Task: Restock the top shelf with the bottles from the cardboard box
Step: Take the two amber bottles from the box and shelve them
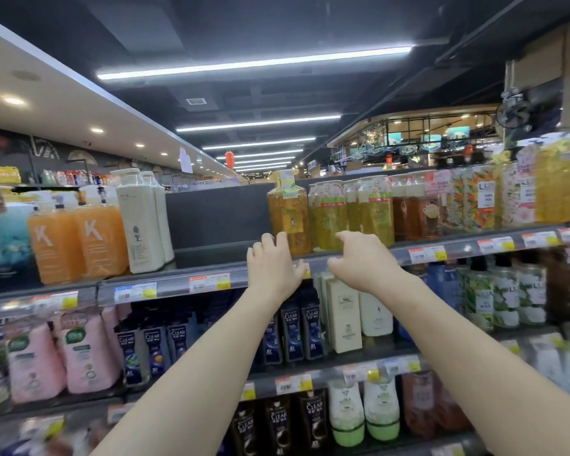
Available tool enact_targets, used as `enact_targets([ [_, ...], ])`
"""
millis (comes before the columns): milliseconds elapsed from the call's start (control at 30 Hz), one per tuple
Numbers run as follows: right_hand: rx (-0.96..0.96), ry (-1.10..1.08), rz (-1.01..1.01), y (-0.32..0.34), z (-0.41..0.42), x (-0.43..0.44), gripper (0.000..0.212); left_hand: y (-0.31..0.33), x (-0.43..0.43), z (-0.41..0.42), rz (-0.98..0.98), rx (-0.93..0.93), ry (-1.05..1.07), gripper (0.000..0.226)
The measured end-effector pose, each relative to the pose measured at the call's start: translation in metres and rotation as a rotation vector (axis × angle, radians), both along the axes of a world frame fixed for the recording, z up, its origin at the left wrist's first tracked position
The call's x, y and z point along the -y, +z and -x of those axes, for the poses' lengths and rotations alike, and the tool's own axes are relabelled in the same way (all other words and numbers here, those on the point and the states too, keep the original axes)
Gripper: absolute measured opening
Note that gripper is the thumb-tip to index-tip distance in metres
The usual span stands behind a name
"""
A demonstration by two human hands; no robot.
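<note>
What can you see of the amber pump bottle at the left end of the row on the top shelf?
The amber pump bottle is clear plastic by its look, full of golden-orange liquid, with a yellowish front label and a tagged pale pump head. It stands upright near the front edge of the top shelf, a gap on its left, a yellow-green bottle close on its right. Fingers of the left hand overlap its lower left corner; contact is unclear.
</note>
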State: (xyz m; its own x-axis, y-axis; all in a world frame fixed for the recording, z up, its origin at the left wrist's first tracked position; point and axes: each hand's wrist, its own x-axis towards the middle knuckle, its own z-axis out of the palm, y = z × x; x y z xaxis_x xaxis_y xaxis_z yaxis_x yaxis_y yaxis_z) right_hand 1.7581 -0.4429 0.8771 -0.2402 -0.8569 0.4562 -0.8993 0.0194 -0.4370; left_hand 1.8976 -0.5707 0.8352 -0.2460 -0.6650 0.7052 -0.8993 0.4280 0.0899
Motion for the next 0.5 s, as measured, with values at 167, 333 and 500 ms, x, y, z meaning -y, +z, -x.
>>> enact_targets([
  [167, -0.026, -0.067, -0.062, -0.02, -0.004, -0.057, 0.051, -0.029, -0.068, -0.007, -0.003, 0.137, -0.057, 0.057],
  [333, -0.047, -0.099, -0.195, -0.04, 0.01, -0.127, 0.05, -0.058, -0.143, 0.001, -0.146, 0.171, -0.086, 0.064],
  [500, 0.009, -0.182, -0.283, -0.075, 0.061, -0.191, 0.045, -0.071, -0.193, 0.032, -0.363, 0.188, -0.255, 0.072],
])
